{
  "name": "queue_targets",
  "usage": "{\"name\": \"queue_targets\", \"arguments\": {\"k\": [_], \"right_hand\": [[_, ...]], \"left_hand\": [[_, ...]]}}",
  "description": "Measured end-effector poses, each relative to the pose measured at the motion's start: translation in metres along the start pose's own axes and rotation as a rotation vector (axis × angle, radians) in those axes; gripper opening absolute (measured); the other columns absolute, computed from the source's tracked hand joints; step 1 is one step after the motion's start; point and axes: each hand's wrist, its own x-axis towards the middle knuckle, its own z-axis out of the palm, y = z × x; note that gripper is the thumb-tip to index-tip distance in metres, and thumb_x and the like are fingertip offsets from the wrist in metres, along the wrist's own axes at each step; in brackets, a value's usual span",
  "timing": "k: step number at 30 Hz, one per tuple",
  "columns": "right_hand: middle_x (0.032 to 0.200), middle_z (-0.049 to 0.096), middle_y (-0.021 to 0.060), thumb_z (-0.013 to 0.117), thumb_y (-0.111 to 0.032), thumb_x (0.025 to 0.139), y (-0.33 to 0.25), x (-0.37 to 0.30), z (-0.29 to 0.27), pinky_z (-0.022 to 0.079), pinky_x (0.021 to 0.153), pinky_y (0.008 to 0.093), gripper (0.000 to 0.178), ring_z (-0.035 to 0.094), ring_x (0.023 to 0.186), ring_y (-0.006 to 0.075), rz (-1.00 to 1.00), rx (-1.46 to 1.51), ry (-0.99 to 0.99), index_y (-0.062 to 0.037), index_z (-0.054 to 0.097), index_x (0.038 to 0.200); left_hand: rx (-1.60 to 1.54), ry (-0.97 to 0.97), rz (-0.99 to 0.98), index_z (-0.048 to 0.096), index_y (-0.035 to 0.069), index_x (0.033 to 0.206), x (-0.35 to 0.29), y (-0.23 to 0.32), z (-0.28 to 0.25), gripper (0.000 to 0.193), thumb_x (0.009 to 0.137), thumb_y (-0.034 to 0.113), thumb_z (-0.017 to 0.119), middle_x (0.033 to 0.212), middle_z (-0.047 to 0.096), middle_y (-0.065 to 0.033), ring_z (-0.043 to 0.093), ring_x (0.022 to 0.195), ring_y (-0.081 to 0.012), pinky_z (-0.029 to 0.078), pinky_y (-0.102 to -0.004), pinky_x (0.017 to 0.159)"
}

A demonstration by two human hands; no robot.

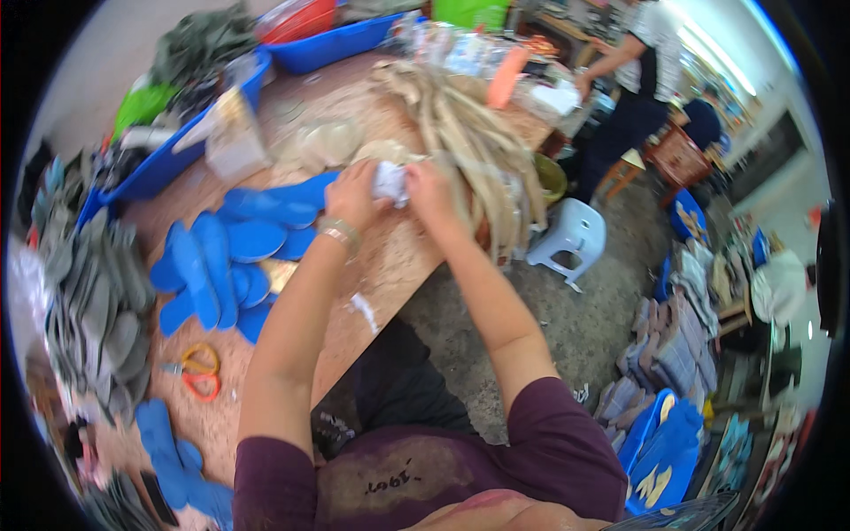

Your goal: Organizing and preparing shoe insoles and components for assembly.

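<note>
The counter (390, 274) lies beneath our left hand (352, 193) and right hand (428, 189), long tan strips (453, 124) heaped just right of them and blue insoles (212, 270) scattered leftward and nearer us. Between both hands, fingers closed on it, we hold a small, crumpled white piece (390, 182).

Two hands, the left hand (354, 193) and the right hand (428, 190), share one white bundle (390, 183). On the worktop (390, 281): one pair of scissors (200, 372) toward the left edge, at least seven blue insoles (211, 265) in the middle heap, and two blue trays (177, 159) around the far left corner. Grey insoles (97, 305) by the left edge overlap too much to count. Beyond the right edge: one plastic stool (582, 228), one wooden chair (680, 157), one co-worker (633, 80).
</note>
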Motion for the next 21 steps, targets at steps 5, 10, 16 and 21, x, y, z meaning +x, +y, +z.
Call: {"name": "queue_targets", "arguments": {"k": [5,10,16,21], "right_hand": [[0.089,0.064,0.0153,0.066,-0.013,0.08,0.001,0.013,0.0,0.051,0.073,0.0444,0.008,0.063,0.083,0.0359,0.136,0.011,-0.073,-0.0059,0.067,0.085],[0.086,0.064,0.016,0.071,-0.014,0.076,0.0,0.03,-0.006,0.051,0.073,0.044,0.01,0.063,0.082,0.0355,0.306,0.047,-0.292,-0.0043,0.068,0.076],[0.08,0.067,0.017,0.065,-0.011,0.076,0.006,0.025,-0.006,0.051,0.069,0.0447,0.007,0.065,0.077,0.0346,0.155,0.171,-0.214,-0.0047,0.066,0.076],[0.082,0.067,0.0175,0.063,-0.012,0.08,0.003,0.023,-0.005,0.05,0.07,0.0445,0.008,0.065,0.079,0.0353,0.169,0.221,-0.101,-0.0035,0.063,0.08]], "left_hand": [[0.021,0.01,0.042,0.052,0.014,0.133,0.001,0.003,0.004,0.074,0.067,0.03,0.082,0.138,0.053,-0.0063,0.05,0.126,-0.025,0.041,-0.0426,0.098],[0.066,0.015,0.025,0.051,0.016,0.134,-0.001,0.009,0.004,0.076,0.066,0.026,0.083,0.138,0.052,-0.0046,0.05,0.126,-0.0239,0.041,-0.0433,0.096],[0.061,-0.029,-0.007,0.051,0.016,0.134,0.0,0.009,-0.001,0.073,0.068,0.025,0.082,0.139,0.051,-0.0031,0.05,0.126,-0.0237,0.04,-0.0437,0.096],[0.052,-0.031,-0.004,0.051,0.016,0.133,0.001,0.008,-0.001,0.072,0.069,0.025,0.082,0.138,0.051,-0.0028,0.051,0.125,-0.0232,0.04,-0.0443,0.097]]}}
